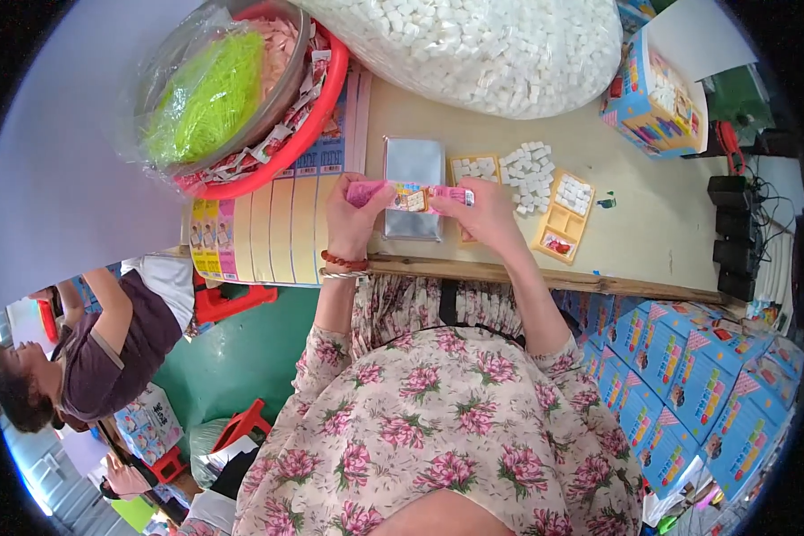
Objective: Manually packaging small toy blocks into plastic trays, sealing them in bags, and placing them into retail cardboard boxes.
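Between my two hands a pink printed strip [411, 198], perhaps a label or sleeve, is stretched sideways over a silver rectangular block [414, 161] on the table. My left hand [352, 216] pinches its left end, thumb on top. At the other end my right hand [486, 213] grips it with thumb and fingers. Just right of the block, a yellow divided tray [460, 168] holding white pieces is partly hidden by my right hand. Loose white cubes [531, 183] lie in a pile beside it. Farther right is another yellow tray [558, 217] with white cubes and a small red packet in separate compartments.
Printed label sheets [268, 232] lie along the left table edge, below a red basin [334, 85] of packets and a bowl of green shreds [207, 103]. A big bag of white cubes [473, 54], an open box [648, 103], black adapters [732, 223], stacked blue boxes [679, 366] and a co-worker [107, 339] surround me.
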The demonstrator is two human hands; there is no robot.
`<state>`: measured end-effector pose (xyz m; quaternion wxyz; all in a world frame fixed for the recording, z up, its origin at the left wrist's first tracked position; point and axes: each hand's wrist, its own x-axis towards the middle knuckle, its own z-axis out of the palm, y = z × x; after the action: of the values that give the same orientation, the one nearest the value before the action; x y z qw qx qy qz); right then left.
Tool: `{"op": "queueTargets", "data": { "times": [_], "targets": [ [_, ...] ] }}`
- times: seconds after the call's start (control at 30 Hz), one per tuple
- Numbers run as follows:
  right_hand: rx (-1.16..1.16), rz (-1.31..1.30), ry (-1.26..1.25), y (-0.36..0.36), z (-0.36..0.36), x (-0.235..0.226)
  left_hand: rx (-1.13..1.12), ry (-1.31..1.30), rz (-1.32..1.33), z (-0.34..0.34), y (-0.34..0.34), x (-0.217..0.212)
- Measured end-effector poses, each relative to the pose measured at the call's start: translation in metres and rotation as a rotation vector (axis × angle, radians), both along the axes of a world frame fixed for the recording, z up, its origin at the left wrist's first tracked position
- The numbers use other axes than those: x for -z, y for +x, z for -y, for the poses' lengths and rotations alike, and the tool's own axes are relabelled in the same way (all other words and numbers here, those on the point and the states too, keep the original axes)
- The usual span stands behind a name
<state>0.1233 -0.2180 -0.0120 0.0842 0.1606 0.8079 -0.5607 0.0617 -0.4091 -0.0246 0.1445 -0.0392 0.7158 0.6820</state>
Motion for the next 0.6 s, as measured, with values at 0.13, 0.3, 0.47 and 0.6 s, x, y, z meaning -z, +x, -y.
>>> {"op": "queueTargets", "data": {
  "times": [0.13, 0.3, 0.47, 0.6],
  "targets": [
    [-0.09, -0.201, 0.465, -0.004, 0.018, -0.012, 0.012, -0.444, -0.392, -0.014, 0.013, -0.01],
    [-0.152, -0.312, 0.789, 0.011, 0.051, -0.027, 0.06, -0.632, -0.673, -0.017, 0.022, -0.014],
    [0.027, -0.271, 0.545, 0.016, 0.037, -0.027, -0.024, -0.446, -0.71, -0.008, 0.023, -0.01],
    [0.107, -0.227, 0.354, 0.015, 0.02, -0.024, -0.137, -0.408, -0.574, -0.007, 0.019, -0.003]
  ]
}}
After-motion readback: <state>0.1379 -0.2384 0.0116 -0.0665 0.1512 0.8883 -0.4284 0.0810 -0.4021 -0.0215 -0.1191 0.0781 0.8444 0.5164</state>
